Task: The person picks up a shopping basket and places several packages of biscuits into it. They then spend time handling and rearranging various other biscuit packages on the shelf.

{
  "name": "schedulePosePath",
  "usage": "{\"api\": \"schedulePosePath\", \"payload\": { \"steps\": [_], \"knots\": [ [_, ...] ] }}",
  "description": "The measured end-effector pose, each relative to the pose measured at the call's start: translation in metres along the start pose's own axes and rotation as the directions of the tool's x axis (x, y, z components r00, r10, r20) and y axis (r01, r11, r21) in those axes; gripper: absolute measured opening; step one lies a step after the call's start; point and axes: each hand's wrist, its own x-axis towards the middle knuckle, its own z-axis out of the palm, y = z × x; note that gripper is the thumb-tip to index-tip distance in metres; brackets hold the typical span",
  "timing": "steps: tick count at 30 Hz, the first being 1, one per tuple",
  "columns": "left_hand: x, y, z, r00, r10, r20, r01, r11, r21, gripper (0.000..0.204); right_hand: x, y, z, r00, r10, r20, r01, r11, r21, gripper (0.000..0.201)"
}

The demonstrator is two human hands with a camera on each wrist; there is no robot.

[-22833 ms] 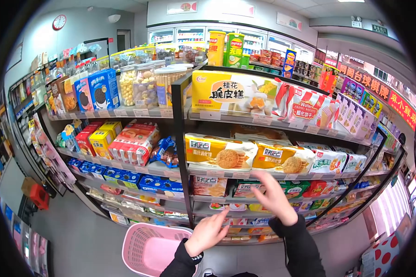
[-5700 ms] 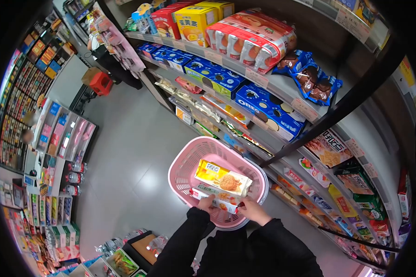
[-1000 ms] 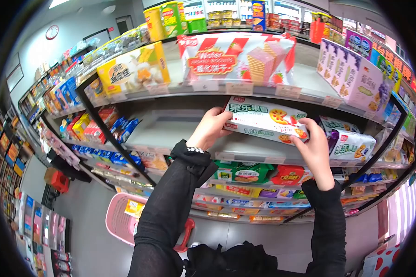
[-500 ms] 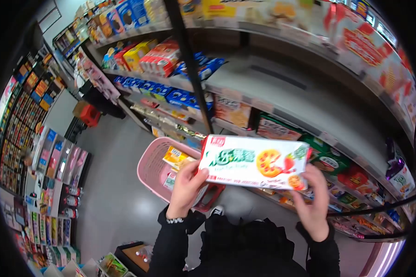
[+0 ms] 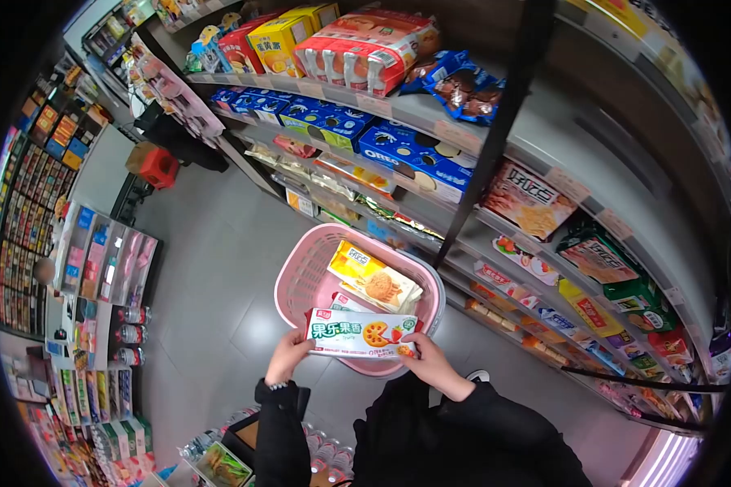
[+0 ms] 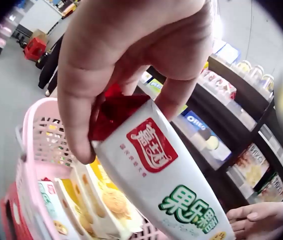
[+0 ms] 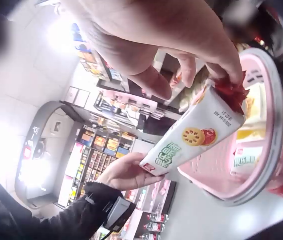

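Both hands hold a white packet of fruit biscuits (image 5: 361,334) with red ends, one hand at each end. My left hand (image 5: 288,355) pinches its left end, thumb on the front in the head view. At the right end, my right hand (image 5: 439,369) grips the red wrapper, seen closely in the right wrist view. The packet overlaps the near part of a pink plastic basket (image 5: 291,276) in the head view. Inside lie yellow biscuit packets (image 5: 378,276) and another white biscuit packet (image 6: 51,205), partly covered by the held one in the head view.
Shelves rise at the right, bearing blue Oreo boxes (image 5: 418,158), a red multipack (image 5: 365,49) and brown-and-white biscuit packs (image 5: 528,199). A dark shelf post (image 5: 495,138) stands beyond the basket. Bottles (image 5: 329,454) stand near the person's legs; a red stool (image 5: 156,166) is farther off.
A second ago both hands had the packet at the shelf; it has moved down and left to the basket. The yellow packets shelved in the oldest frame are gone from there.
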Motion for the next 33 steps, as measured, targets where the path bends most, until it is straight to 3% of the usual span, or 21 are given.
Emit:
{"api": "schedulePosePath", "payload": {
  "steps": [1, 3, 4, 5, 6, 7, 9, 10, 13, 14, 17, 19, 21, 23, 25, 26, 27, 28, 29, 31, 33],
  "knots": [
    [0.019, -0.004, -0.011, 1.000, -0.010, 0.006, 0.010, 1.000, 0.004, 0.023, 0.011, 0.008, 0.012, 0.998, 0.056, 0.014, -0.056, 0.998, -0.002, 0.035],
    [0.058, -0.008, -0.026, 0.989, 0.142, 0.040, -0.147, 0.932, 0.333, 0.023, 0.030, 0.026, 0.033, 0.993, 0.117, 0.026, -0.117, 0.993, -0.001, 0.036],
    [0.076, -0.008, -0.028, 0.990, 0.136, 0.045, -0.143, 0.931, 0.337, 0.023, 0.036, 0.036, 0.043, 0.979, 0.202, 0.007, -0.202, 0.978, 0.058, 0.038],
    [0.095, -0.007, -0.030, 0.993, 0.106, 0.047, -0.116, 0.866, 0.486, 0.025, 0.042, 0.045, 0.054, 0.958, 0.287, -0.009, -0.284, 0.951, 0.121, 0.040],
    [0.113, -0.007, -0.029, 0.996, 0.077, 0.047, -0.090, 0.777, 0.623, 0.027, 0.047, 0.051, 0.063, 0.939, 0.341, -0.035, -0.331, 0.928, 0.169, 0.044],
    [0.130, -0.010, -0.027, 0.996, 0.071, 0.057, -0.091, 0.775, 0.626, 0.027, 0.053, 0.056, 0.069, 0.936, 0.349, -0.042, -0.337, 0.925, 0.174, 0.044],
    [0.158, -0.013, -0.018, 0.996, 0.071, 0.060, -0.090, 0.591, 0.802, 0.030, 0.065, 0.064, 0.079, 0.829, 0.557, -0.049, -0.527, 0.808, 0.264, 0.047],
    [0.163, -0.004, -0.009, 0.998, -0.022, 0.053, -0.035, 0.512, 0.858, 0.029, 0.070, 0.059, 0.082, 0.796, 0.601, -0.076, -0.531, 0.753, 0.390, 0.037],
    [0.210, -0.048, -0.009, 0.992, -0.103, 0.080, -0.019, 0.495, 0.869, 0.031, 0.096, 0.125, 0.097, 0.773, 0.635, 0.014, -0.618, 0.747, 0.246, 0.023],
    [0.218, -0.060, -0.007, 0.990, -0.124, 0.066, 0.007, 0.513, 0.858, 0.034, 0.101, 0.151, 0.109, 0.786, 0.606, -0.122, -0.579, 0.791, 0.196, 0.016],
    [0.214, -0.061, 0.010, 0.998, -0.040, -0.045, 0.059, 0.484, 0.873, 0.037, 0.115, 0.136, 0.104, 0.767, 0.622, -0.158, -0.611, 0.783, 0.116, 0.020],
    [0.214, -0.056, 0.017, 0.990, -0.134, -0.051, 0.108, 0.461, 0.881, 0.043, 0.121, 0.136, 0.100, 0.767, 0.615, -0.181, -0.603, 0.788, 0.121, 0.023],
    [0.212, -0.066, 0.021, 0.989, -0.102, -0.103, 0.131, 0.324, 0.937, 0.048, 0.127, 0.138, 0.095, 0.714, 0.695, -0.089, -0.699, 0.715, -0.022, 0.045],
    [0.221, -0.081, 0.018, 0.988, -0.137, -0.073, 0.118, 0.357, 0.926, 0.052, 0.130, 0.142, 0.098, 0.718, 0.684, -0.132, -0.693, 0.720, -0.039, 0.037],
    [0.231, -0.093, 0.017, 0.950, -0.308, -0.060, 0.201, 0.449, 0.871, 0.052, 0.129, 0.157, 0.102, 0.721, 0.671, -0.175, -0.687, 0.724, -0.056, 0.030],
    [0.240, -0.115, 0.013, 0.982, -0.185, -0.046, 0.132, 0.483, 0.866, 0.036, 0.129, 0.167, 0.106, 0.749, 0.651, -0.122, -0.661, 0.748, -0.066, 0.031],
    [0.245, -0.125, 0.010, 0.983, -0.181, -0.039, 0.123, 0.480, 0.868, 0.036, 0.129, 0.174, 0.106, 0.775, 0.628, -0.068, -0.632, 0.771, -0.074, 0.032],
    [0.249, -0.131, 0.008, 0.973, -0.230, -0.028, 0.145, 0.515, 0.845, 0.035, 0.128, 0.159, 0.096, 0.807, 0.591, 0.014, -0.584, 0.801, -0.134, 0.035],
    [0.253, -0.135, 0.005, 0.961, -0.277, -0.015, 0.170, 0.546, 0.821, 0.035, 0.129, 0.143, 0.089, 0.809, 0.588, 0.007, -0.582, 0.803, -0.128, 0.035],
    [0.260, -0.147, -0.002, 0.951, -0.307, 0.037, 0.155, 0.577, 0.802, 0.033, 0.130, 0.127, 0.082, 0.795, 0.586, 0.158, -0.543, 0.803, -0.247, 0.038],
    [0.267, -0.153, -0.005, 0.916, -0.397, 0.059, 0.243, 0.667, 0.704, 0.034, 0.131, 0.121, 0.081, 0.786, 0.596, 0.166, -0.546, 0.794, -0.266, 0.037]
  ]
}}
